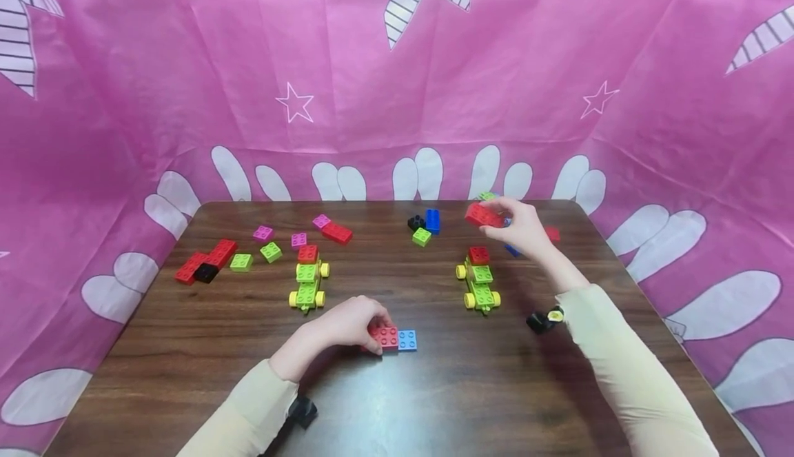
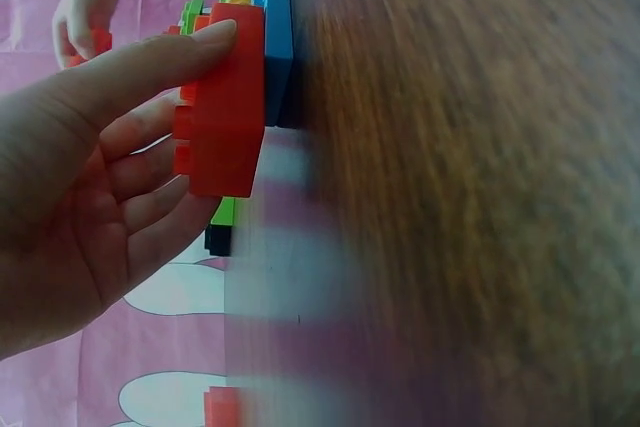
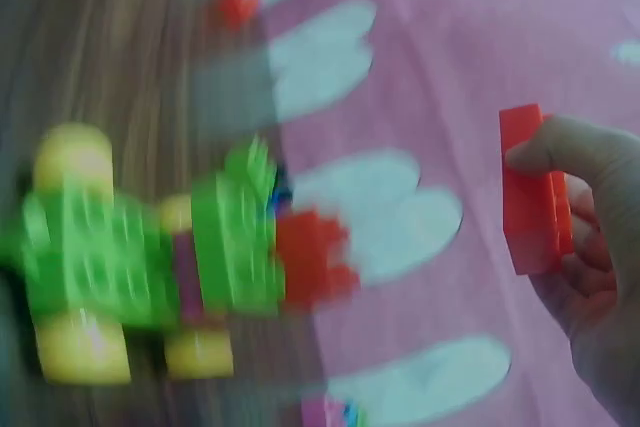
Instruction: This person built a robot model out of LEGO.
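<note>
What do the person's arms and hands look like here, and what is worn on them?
Both hands, left hand and right hand, are bare, with no gloves or rings visible. Each arm wears a long, pale cream sleeve ending at the wrist. A small black device sits under the right wrist and another under the left forearm.

The table is showing a dark wood-grain top with a smooth, faintly shiny finish that is catching soft light near its front edge. The red brick and the light blue brick are looking like hard, smooth, glossy plastic, as are the green and yellow wheeled models. The pink backdrop is hanging creased, like thin sheeting with a slight sheen.
</note>
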Motion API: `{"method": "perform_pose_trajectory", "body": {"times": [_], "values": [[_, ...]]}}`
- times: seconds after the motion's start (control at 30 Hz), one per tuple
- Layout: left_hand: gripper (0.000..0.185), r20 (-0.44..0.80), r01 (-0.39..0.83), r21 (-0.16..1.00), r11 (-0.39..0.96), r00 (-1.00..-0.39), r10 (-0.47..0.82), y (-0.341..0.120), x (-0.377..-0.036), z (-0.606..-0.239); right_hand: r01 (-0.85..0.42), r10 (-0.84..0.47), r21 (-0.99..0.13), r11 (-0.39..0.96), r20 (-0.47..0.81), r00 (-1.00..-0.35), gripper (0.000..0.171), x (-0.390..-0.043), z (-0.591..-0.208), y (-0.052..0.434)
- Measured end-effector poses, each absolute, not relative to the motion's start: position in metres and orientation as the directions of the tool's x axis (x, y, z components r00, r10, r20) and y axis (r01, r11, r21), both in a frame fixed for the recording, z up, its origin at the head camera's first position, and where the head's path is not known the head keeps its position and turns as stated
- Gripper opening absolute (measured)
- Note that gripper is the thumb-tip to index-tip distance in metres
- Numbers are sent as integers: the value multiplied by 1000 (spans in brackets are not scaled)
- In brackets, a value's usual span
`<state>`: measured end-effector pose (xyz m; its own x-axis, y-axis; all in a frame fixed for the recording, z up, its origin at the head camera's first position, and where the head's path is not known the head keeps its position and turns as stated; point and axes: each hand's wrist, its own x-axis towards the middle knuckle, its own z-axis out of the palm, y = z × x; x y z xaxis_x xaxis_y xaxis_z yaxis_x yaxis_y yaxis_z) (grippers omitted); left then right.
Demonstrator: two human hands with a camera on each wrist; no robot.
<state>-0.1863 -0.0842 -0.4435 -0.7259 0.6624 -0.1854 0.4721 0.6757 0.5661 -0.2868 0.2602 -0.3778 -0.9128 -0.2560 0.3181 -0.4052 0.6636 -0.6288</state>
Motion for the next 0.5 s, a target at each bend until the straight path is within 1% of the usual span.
{"method": "perform_pose_trajectory", "body": {"times": [0.17, 0.33, 0.5], "values": [[36, -187, 471, 566, 676, -726, 662, -85, -186, -443, -394, -270, -688, 610, 287, -919, 41, -260, -372, 239], [36, -201, 456, 568, 685, -731, 652, -84, -186, -443, -369, -300, -743, 558, 234, -925, 41, -238, -375, 223], [35, -204, 448, 575, 684, -732, 650, -84, -186, -442, -393, -351, -748, 534, 227, -909, 41, -224, -386, 212]]}}
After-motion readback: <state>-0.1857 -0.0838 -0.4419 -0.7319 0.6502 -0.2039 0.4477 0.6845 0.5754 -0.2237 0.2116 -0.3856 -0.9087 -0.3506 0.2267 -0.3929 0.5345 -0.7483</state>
